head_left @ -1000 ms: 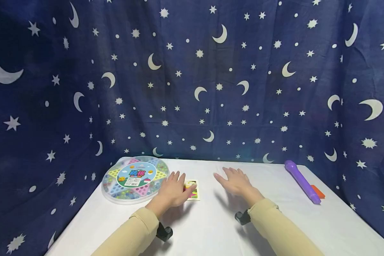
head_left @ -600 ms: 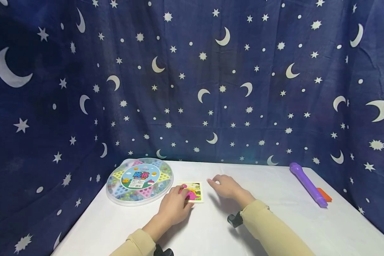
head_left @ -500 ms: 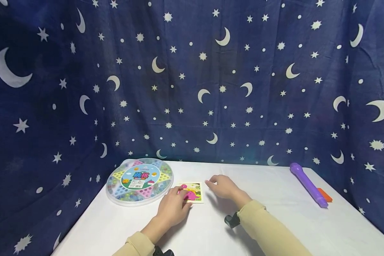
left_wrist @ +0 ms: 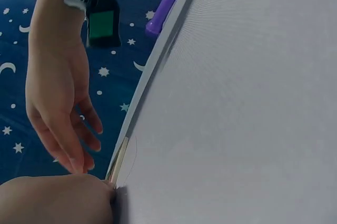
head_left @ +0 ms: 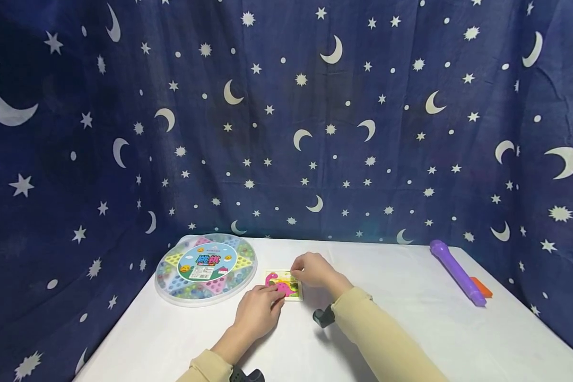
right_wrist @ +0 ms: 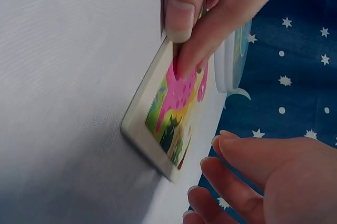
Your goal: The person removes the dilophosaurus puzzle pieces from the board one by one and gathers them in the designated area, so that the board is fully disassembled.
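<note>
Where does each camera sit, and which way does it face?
Head: on the head, facing forward and down over table and curtain; left hand, right hand, sleeves show.
Left wrist: on that wrist, facing across the table toward the purple stick; left hand below, right hand beyond.
Right wrist: on that wrist, facing the dinosaur board and round game box; right hand low, left hand above.
Both wrist views share both hands and the dinosaur board.

On the tabletop [head_left: 387, 276], from the picture board [head_left: 287, 289]: game box [head_left: 206, 269] at ten o'clock, stick [head_left: 457, 272] at three, curtain [head_left: 286, 106] behind at twelve.
</note>
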Motion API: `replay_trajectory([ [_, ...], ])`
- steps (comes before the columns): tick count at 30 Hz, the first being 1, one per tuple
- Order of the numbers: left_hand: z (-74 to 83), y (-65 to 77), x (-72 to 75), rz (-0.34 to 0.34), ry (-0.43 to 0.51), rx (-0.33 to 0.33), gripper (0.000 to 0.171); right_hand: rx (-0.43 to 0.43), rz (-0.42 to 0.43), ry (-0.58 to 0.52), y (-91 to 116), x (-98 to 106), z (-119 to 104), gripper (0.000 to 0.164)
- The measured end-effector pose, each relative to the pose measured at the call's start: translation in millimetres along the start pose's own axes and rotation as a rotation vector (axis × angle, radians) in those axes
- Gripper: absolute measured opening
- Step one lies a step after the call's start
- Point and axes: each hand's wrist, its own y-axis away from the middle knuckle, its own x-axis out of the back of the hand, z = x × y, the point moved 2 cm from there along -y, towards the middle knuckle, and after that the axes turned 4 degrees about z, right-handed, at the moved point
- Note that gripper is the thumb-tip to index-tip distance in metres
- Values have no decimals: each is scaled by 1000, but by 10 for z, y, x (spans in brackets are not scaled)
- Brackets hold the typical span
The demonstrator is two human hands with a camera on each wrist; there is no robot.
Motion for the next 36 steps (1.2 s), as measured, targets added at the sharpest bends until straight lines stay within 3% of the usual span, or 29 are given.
replay_trajectory([
  [5,-16,-4,-22,8,10,-4,18,-8,-21,3,-83,-65,-96,8],
  [14,2,97,-39,-3,0,0,12,9,-19,41,-183,-356,-291,8],
  [21,31,122,-44,51,-11,-32,10,11,-38,110,-233,-474,-258,9],
  [28,50,135,-78,10,-7,-11,10,17,3,124,-175,-525,-235,9],
  [36,14,48,10,30,-30,-35,9,42,44,180,-212,-455,-355,11],
])
